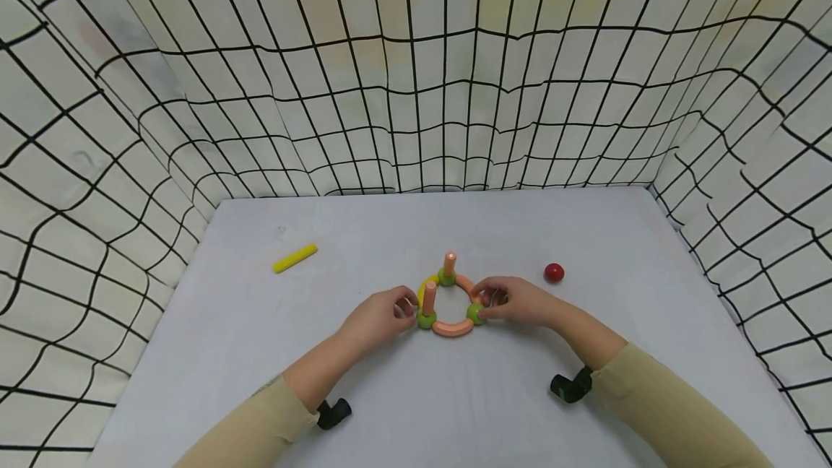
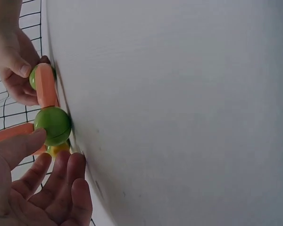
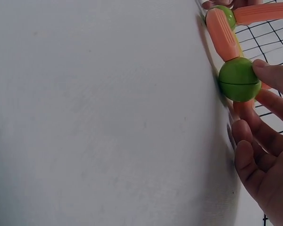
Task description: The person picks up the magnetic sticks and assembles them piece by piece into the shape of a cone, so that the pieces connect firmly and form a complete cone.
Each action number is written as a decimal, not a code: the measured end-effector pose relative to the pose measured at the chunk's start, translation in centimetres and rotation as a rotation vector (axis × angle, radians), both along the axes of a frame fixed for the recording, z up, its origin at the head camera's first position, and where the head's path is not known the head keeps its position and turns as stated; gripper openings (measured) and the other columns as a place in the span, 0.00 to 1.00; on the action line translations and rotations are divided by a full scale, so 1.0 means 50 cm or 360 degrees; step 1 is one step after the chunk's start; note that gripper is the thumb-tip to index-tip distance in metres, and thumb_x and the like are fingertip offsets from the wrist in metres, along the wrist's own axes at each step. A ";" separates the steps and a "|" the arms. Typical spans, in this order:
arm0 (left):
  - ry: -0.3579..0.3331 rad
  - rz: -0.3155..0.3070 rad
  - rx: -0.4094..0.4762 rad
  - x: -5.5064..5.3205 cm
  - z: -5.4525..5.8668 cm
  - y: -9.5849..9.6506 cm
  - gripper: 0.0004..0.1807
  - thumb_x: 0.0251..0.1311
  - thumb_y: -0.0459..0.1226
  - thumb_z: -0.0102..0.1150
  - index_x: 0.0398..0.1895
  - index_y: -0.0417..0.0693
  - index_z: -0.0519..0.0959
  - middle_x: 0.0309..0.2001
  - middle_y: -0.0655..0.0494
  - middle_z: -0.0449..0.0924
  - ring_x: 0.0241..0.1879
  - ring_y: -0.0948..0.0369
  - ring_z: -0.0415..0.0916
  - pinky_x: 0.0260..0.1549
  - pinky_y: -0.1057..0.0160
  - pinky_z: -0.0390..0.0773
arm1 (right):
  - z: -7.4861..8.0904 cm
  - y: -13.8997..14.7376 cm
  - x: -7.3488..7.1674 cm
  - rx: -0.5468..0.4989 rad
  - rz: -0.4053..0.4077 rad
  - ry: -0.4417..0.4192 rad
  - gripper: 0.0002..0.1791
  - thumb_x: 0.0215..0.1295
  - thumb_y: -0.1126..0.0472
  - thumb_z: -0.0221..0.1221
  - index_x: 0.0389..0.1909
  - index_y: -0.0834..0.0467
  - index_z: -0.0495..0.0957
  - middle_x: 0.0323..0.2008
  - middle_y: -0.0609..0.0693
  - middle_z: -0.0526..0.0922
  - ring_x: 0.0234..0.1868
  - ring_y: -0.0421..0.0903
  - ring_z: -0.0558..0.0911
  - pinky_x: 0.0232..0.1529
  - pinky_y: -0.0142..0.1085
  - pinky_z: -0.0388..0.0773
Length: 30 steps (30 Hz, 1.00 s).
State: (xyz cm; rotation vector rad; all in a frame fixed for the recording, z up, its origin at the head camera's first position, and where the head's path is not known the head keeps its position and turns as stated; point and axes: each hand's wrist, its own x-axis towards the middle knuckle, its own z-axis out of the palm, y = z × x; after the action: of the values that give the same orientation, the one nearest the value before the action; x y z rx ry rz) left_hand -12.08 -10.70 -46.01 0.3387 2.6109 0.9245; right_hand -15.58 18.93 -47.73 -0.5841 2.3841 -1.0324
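Note:
On the white table a ring is built of green balls joined by curved sticks, two orange and one yellow. Straight orange sticks stand upright on the left ball and the back ball. My left hand holds the left green ball, thumb against its side and fingertips by the yellow stick. Across the ring, my right hand pinches the right green ball between thumb and fingers. The far sides of both balls are partly hidden.
A straight yellow stick lies at the back left of the table. A red ball sits to the right, beyond my right hand. Black grid netting over white walls encloses the table at the back and sides. Black wrist devices hang below both forearms.

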 end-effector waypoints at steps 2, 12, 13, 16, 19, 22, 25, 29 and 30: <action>0.0003 -0.0010 -0.0001 -0.001 -0.004 0.002 0.13 0.61 0.39 0.66 0.48 0.53 0.78 0.36 0.62 0.79 0.35 0.63 0.74 0.37 0.59 0.75 | 0.001 0.000 0.002 -0.0013 0.0020 0.0011 0.19 0.63 0.53 0.67 0.54 0.51 0.79 0.36 0.45 0.77 0.40 0.45 0.74 0.42 0.38 0.74; -0.0002 -0.0063 0.0028 0.001 -0.009 0.010 0.13 0.59 0.39 0.69 0.46 0.53 0.78 0.34 0.64 0.79 0.33 0.63 0.74 0.36 0.59 0.74 | 0.004 0.004 0.005 -0.0016 0.0048 -0.0014 0.16 0.64 0.55 0.66 0.52 0.51 0.81 0.35 0.44 0.77 0.40 0.45 0.75 0.42 0.38 0.74; 0.0003 -0.0063 0.0024 0.001 -0.010 0.010 0.13 0.59 0.39 0.69 0.45 0.54 0.78 0.34 0.65 0.79 0.33 0.63 0.74 0.35 0.59 0.74 | 0.004 0.004 0.005 -0.0013 0.0048 -0.0013 0.16 0.64 0.55 0.66 0.52 0.51 0.81 0.35 0.44 0.77 0.40 0.45 0.75 0.42 0.38 0.74; 0.0022 -0.0068 0.0013 -0.001 -0.014 0.012 0.13 0.58 0.41 0.70 0.44 0.55 0.77 0.33 0.65 0.78 0.32 0.64 0.74 0.35 0.60 0.74 | 0.001 0.006 0.005 -0.0004 0.0046 0.0000 0.16 0.64 0.54 0.67 0.52 0.50 0.81 0.35 0.44 0.77 0.40 0.45 0.75 0.42 0.39 0.74; 0.0024 -0.0062 0.0007 -0.002 -0.017 0.012 0.14 0.58 0.41 0.70 0.43 0.55 0.77 0.33 0.66 0.78 0.32 0.64 0.73 0.35 0.61 0.73 | -0.002 0.007 0.006 0.0009 0.0041 0.0019 0.16 0.64 0.54 0.67 0.52 0.50 0.81 0.35 0.43 0.78 0.40 0.44 0.75 0.43 0.38 0.75; 0.0021 -0.0032 0.0009 -0.004 -0.017 0.010 0.14 0.58 0.41 0.70 0.44 0.56 0.77 0.34 0.65 0.79 0.32 0.64 0.74 0.35 0.60 0.74 | -0.001 0.004 0.009 0.0026 0.0049 0.0041 0.16 0.63 0.53 0.67 0.52 0.50 0.82 0.35 0.42 0.79 0.40 0.43 0.76 0.43 0.37 0.75; 0.0026 0.0011 0.0007 -0.009 -0.015 0.006 0.13 0.59 0.41 0.69 0.46 0.56 0.78 0.35 0.64 0.79 0.34 0.64 0.75 0.38 0.58 0.75 | 0.001 -0.001 0.015 0.0040 0.0065 0.0062 0.17 0.63 0.53 0.68 0.52 0.50 0.82 0.36 0.40 0.81 0.40 0.42 0.77 0.44 0.36 0.76; 0.0011 0.0075 0.0025 -0.018 -0.014 -0.002 0.13 0.61 0.41 0.68 0.48 0.58 0.79 0.38 0.64 0.80 0.40 0.63 0.77 0.41 0.57 0.76 | 0.003 -0.013 0.023 0.0066 0.0064 0.0081 0.17 0.63 0.52 0.68 0.52 0.48 0.82 0.36 0.38 0.81 0.40 0.41 0.78 0.45 0.36 0.77; -0.0003 0.0096 0.0039 -0.020 -0.014 -0.004 0.13 0.61 0.41 0.68 0.48 0.58 0.79 0.39 0.64 0.80 0.41 0.62 0.77 0.42 0.56 0.76 | 0.003 -0.017 0.025 0.0075 0.0065 0.0095 0.17 0.63 0.52 0.68 0.52 0.48 0.82 0.35 0.37 0.81 0.39 0.40 0.78 0.44 0.36 0.77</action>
State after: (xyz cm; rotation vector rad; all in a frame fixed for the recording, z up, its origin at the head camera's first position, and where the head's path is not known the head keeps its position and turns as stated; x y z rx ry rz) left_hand -13.08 -10.89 -46.71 0.2667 2.6229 0.9764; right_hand -14.33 18.10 -47.61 -0.6522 2.4307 -0.9509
